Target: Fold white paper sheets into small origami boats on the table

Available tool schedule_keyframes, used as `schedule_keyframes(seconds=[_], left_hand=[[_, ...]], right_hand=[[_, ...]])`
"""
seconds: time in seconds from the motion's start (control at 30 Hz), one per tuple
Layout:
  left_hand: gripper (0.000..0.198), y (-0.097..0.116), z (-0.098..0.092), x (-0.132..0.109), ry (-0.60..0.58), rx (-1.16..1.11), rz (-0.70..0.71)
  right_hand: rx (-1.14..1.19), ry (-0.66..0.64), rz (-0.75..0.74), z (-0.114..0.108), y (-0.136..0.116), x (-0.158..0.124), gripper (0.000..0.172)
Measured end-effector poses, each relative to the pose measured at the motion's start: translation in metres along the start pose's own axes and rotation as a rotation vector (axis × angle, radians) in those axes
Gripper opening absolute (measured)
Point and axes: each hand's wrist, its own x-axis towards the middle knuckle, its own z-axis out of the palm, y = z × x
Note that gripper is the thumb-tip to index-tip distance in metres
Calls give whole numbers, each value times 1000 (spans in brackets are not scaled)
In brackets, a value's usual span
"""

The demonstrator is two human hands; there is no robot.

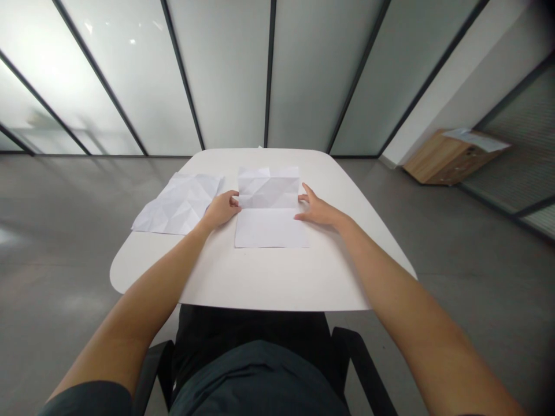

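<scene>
Two sheets of white paper lie on one white bench (269,283) with rounded corners. The middle sheet (271,222) sits just beyond the bench's centre, square to the person. Its far half is heavily creased and its near half is smooth, with a fold line running across between them. The second sheet (180,203), creased all over, lies flat at about 9 o'clock from the first, turned slightly askew, with a narrow gap of bench between the two.

Both of the person's hands are at the middle sheet, level with the fold line. The left hand (222,208) rests at the sheet's 9 o'clock edge, its fingers curled in together and the thumb touching the paper; whether they pinch the edge cannot be told. The right hand (318,209) lies at the 3 o'clock edge, palm down, fingers spread apart and fingertips on the paper.

One wooden box (451,156) stands on the floor at 2 o'clock from the bench, well apart from it, against the wall.
</scene>
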Motion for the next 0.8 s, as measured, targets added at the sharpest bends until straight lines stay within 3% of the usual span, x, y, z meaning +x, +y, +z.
schedule_keyframes(seconds=[0.13,0.3,0.4,0.53,0.67,0.8], left_hand=[[25,8,-3,-4,-22,59,17],[21,14,-6,-5,-8,112,21],[17,14,-7,-5,-8,137,4],[12,12,-7,-4,0,191,-10],[17,11,-10,-4,6,307,83],[31,9,-18,-5,-118,337,280]], right_hand=[[103,54,-12,4,4,3,133],[133,250,34,13,2,9,103],[44,302,38,16,-3,11,71],[-86,254,-20,15,-9,12,17],[-112,233,-47,11,-10,11,12],[-103,120,-213,5,-10,7,27]])
